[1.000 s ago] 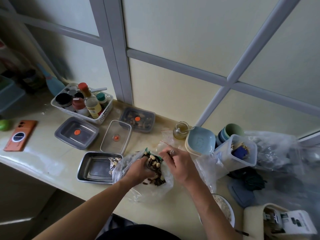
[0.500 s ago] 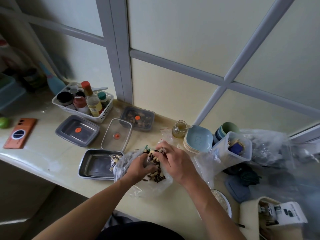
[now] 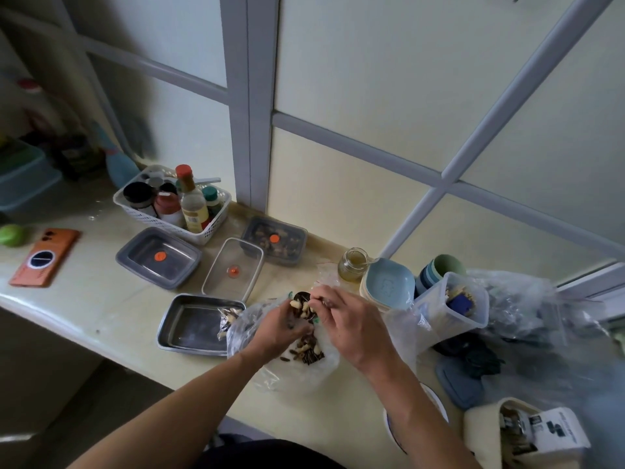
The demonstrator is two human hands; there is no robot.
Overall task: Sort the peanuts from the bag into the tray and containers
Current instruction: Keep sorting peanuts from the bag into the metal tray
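A clear plastic bag [image 3: 297, 374] lies on the counter near its front edge, holding pale peanuts mixed with dark seeds [image 3: 306, 350]. My left hand [image 3: 282, 328] is inside the bag's mouth, closed around a small handful of peanuts. My right hand [image 3: 348, 324] pinches the bag's rim beside it. Just left of the bag stands a metal tray [image 3: 189, 328], with a few peanuts at its right edge. Behind it sit a grey container [image 3: 157, 257], a clear lid [image 3: 233, 269] and a closed container of nuts [image 3: 274, 240].
A white basket of bottles [image 3: 172, 204] stands at the back left, an orange phone [image 3: 44, 257] at the far left. To the right are a glass jar [image 3: 351, 264], stacked blue bowls [image 3: 389, 284], a clear tub [image 3: 453, 304] and more plastic bags [image 3: 527, 306].
The camera has tilted, so everything sits lower in view. Both hands have stayed at the bag's mouth, with the fingers working among the peanuts.
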